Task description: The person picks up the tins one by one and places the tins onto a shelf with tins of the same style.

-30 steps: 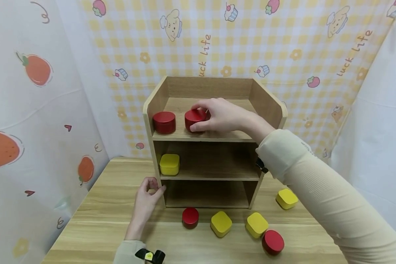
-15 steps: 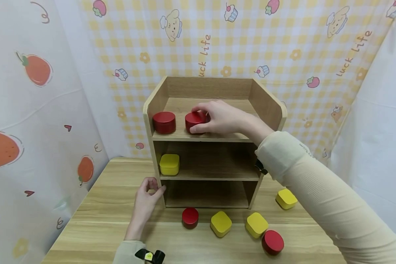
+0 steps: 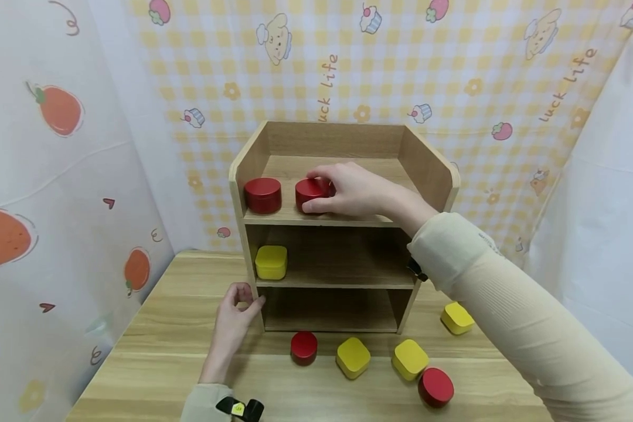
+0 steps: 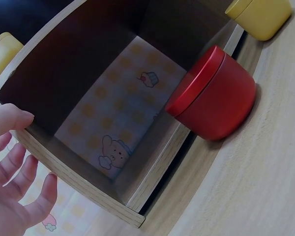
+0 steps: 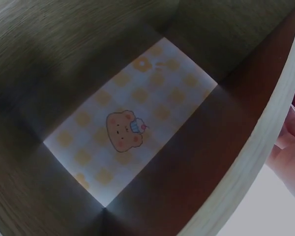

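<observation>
On the shelf unit (image 3: 348,258), top tier: the held red container (image 3: 311,190) stood upright near the front edge, right of and apart from a second red container (image 3: 263,196).
Right hand (image 3: 356,187): curled round the held red container — thumb on the front wall, forefinger over the rim; other fingertips were hidden.
Left hand (image 3: 234,319): loosely bracketed the shelf unit's left side, low down, thumb inside and fingers outside.
Handling: the held red container was probably light and stiff, hardly fragile, perhaps slippery on its smooth finish.
Hold point: the curved wall, thumb opposing fingers, was judged safest.
Round form: squat cylinder, satin red; metal or plastic could not be told.
Square form: on the shelf unit's middle tier, a yellow container (image 3: 271,262) had rounded corners.
Boards: pale wood grain, flat and rigid.
</observation>
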Motion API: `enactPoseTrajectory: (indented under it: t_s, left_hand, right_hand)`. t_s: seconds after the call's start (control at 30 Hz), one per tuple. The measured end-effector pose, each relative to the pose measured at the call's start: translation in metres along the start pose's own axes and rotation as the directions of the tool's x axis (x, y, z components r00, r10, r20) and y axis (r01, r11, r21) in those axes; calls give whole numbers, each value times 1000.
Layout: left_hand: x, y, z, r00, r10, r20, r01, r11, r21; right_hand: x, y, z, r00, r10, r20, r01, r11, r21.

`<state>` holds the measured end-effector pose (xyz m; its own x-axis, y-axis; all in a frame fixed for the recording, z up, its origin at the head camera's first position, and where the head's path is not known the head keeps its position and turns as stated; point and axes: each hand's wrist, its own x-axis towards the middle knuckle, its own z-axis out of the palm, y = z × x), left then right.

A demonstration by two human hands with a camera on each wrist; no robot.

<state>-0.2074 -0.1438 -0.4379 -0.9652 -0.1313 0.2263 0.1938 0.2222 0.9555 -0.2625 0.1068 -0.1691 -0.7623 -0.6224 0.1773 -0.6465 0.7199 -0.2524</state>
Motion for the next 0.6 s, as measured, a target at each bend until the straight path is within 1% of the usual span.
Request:
enactPoseTrajectory:
  t_s: [0.13,0.27,0.43,0.6]
  left_hand:
    - [-8,24,-1,1000,-22,2,22,1000,1]
    - [-11,24,-1,1000,-27,-3,27,1000,2]
    - [-10,24,0,1000,-28,9,28,1000,8]
    - [-8,24,1,1000,-10,-1,10,1000,-2]
  right_hand:
    - [-3,1,1,1000,28,5,-28,999,20]
    - [-8,2,5,998,56,-13,-55,997,47]
    - [-14,3,10,995,68,-76,-64,996,56]
    - [-17,3,12,985,77,-154,-64,994,92]
